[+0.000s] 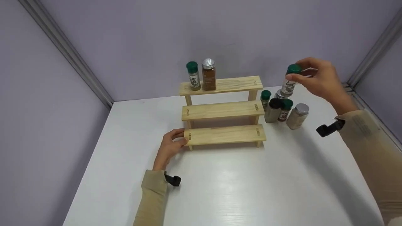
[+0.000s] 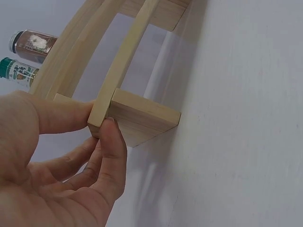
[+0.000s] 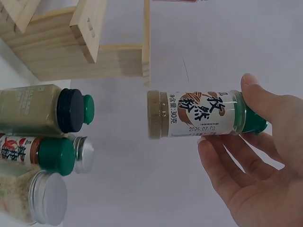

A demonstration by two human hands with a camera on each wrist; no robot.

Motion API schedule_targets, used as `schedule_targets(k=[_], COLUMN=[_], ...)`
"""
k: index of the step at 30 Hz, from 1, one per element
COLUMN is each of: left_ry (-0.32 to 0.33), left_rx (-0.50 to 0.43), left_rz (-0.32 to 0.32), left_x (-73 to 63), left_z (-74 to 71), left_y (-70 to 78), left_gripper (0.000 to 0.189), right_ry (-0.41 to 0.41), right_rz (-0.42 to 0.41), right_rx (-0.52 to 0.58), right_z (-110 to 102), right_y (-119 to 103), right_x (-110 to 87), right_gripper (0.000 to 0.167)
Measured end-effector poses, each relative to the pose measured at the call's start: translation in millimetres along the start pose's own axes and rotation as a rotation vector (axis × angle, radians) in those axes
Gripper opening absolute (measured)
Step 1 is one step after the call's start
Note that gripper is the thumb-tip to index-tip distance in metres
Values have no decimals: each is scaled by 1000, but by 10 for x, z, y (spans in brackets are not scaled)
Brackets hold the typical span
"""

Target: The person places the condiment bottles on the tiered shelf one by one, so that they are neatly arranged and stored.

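Observation:
A three-step wooden rack point(image 1: 223, 110) stands on the white table. My left hand point(image 1: 171, 145) pinches the left end of its lowest step between thumb and fingers, plain in the left wrist view. Up in the air at the right, my right hand point(image 1: 320, 78) holds a spice jar point(image 3: 199, 113) by its green cap. That jar has a white label and brownish powder inside, and hangs above a group of other jars. On the top step stand a green-capped jar point(image 1: 194, 77) and, beside it, a silver-capped jar of reddish-brown spice point(image 1: 209, 75).
Right of the rack several jars crowd together: a black-capped jar point(image 1: 273, 111), green-capped ones point(image 1: 285, 110), and a silver-capped jar point(image 1: 298, 116) at the outer side. Pale walls point(image 1: 150, 40) rise behind the table and on both sides.

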State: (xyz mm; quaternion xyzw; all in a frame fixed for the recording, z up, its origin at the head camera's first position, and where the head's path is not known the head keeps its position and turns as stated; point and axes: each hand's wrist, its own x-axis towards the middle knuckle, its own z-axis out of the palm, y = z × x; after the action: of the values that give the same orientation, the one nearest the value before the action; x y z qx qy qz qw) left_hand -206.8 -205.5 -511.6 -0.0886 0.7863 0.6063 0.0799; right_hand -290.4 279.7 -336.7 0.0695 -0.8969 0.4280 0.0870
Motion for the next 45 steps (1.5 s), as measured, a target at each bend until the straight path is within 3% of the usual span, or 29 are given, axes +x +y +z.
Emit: schedule_targets(k=[10,26,45], left_ry=[0,-2,-10], left_rx=[9,-1,-33], left_rz=[-3,22,8], left_x=[-8,-1,-35], left_z=[21,-34,-30], left_y=[15,-32,13], left_gripper=[47,48,49], right_ry=[-23,-79,-123], right_rz=[-60,-229,-204], right_rx=[-24,0,58], right_z=[214,660,1061], right_y=[-282,-766,-916], right_x=[136,365,601], right_gripper=[57,50,53])
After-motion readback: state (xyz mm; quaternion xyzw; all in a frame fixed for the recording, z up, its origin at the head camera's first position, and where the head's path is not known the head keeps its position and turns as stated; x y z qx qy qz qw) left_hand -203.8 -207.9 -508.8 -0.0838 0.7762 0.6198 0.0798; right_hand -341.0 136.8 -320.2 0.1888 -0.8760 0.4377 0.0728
